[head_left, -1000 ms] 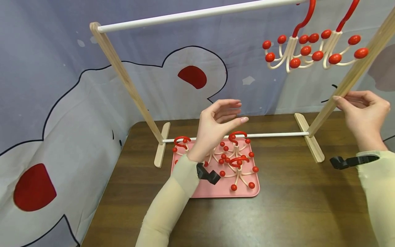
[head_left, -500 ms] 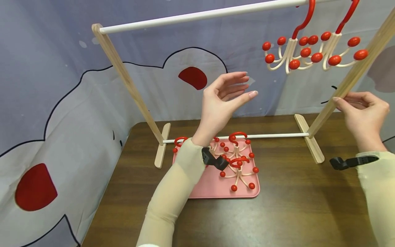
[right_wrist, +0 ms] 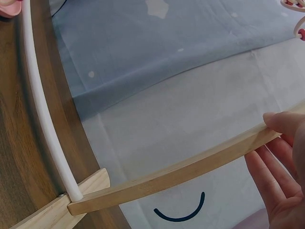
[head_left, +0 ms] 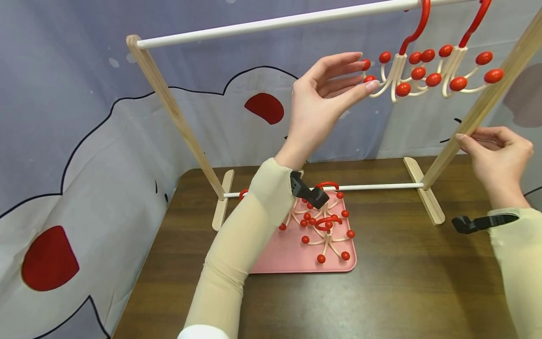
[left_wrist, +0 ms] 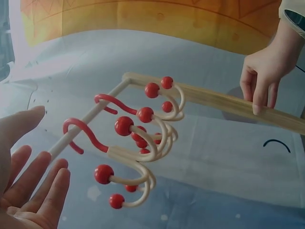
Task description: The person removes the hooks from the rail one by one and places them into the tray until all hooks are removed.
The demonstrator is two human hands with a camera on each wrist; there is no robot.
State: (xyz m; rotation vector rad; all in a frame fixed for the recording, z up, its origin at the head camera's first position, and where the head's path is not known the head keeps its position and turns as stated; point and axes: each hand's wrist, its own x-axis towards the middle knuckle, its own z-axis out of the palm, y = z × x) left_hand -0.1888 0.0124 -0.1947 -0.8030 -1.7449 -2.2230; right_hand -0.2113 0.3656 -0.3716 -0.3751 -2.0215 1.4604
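Note:
My left hand [head_left: 328, 94], fingers spread from the thumb and holding nothing, is raised beside two octopus-shaped hangers. In the head view its fingertips overlap the red balls of the nearer hanger [head_left: 397, 70]; the left wrist view shows a gap between hand and hanger [left_wrist: 126, 153]. Each hanger has a red hook over the white top bar [head_left: 275, 22] and cream arms tipped with red balls. The second hanger [head_left: 455, 61] hangs to the right. My right hand [head_left: 501, 157] pinches the right wooden post [right_wrist: 181, 174] of the rack between thumb and fingers.
Below, a pink tray [head_left: 288, 259] on the brown wooden table [head_left: 381, 282] bears several more such hangers [head_left: 328, 235], partly hidden by my left arm. The rack's white lower bar [head_left: 372, 187] runs behind the tray. A left wooden post [head_left: 178, 115] and patterned cloth backdrop [head_left: 106, 165] stand beyond.
My left hand has risen from above the tray and moved right, up to the nearer hanging hanger. My right hand has stayed on the post.

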